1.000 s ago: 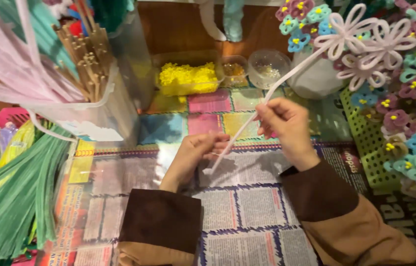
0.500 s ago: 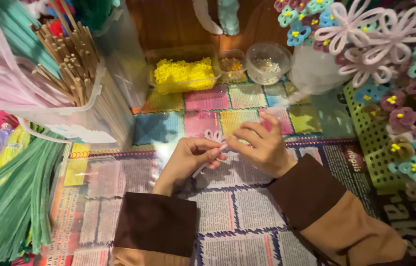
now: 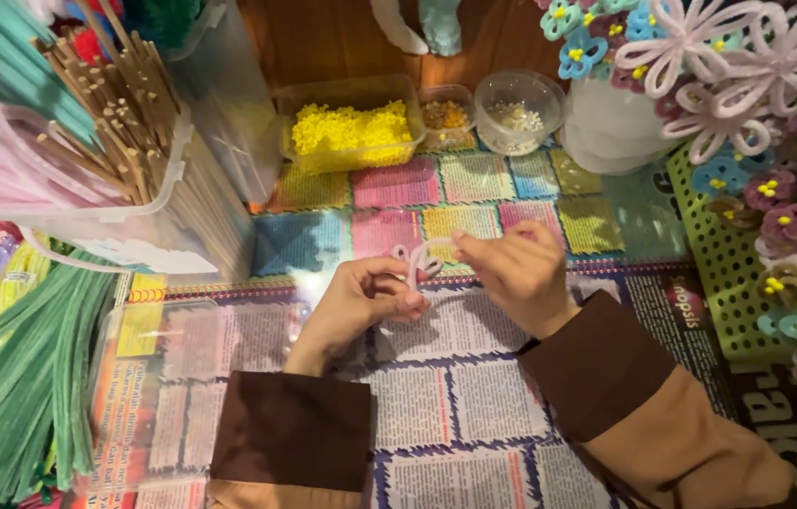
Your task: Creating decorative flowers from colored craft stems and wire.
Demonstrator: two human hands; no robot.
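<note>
My left hand (image 3: 365, 302) pinches the base of a pale pink pipe cleaner (image 3: 420, 257) that is bent into small loops just above the fingers. My right hand (image 3: 516, 273) grips the free end of the same pipe cleaner and curves it over toward the left hand. Both hands hover over a newspaper sheet (image 3: 460, 377) spread on the table. Brown sleeves cover both wrists.
A clear box of wooden sticks (image 3: 134, 132) stands at left, green pipe cleaners (image 3: 21, 396) lie below it. A tub of yellow beads (image 3: 351, 127) and two small bead cups (image 3: 516, 113) sit behind. Finished pipe-cleaner flowers (image 3: 747, 104) crowd the right over a green mesh tray (image 3: 728, 273).
The long straight pipe cleaner, held up toward the right a second ago, has been pulled down and bent into loops. My right hand has moved in close to my left.
</note>
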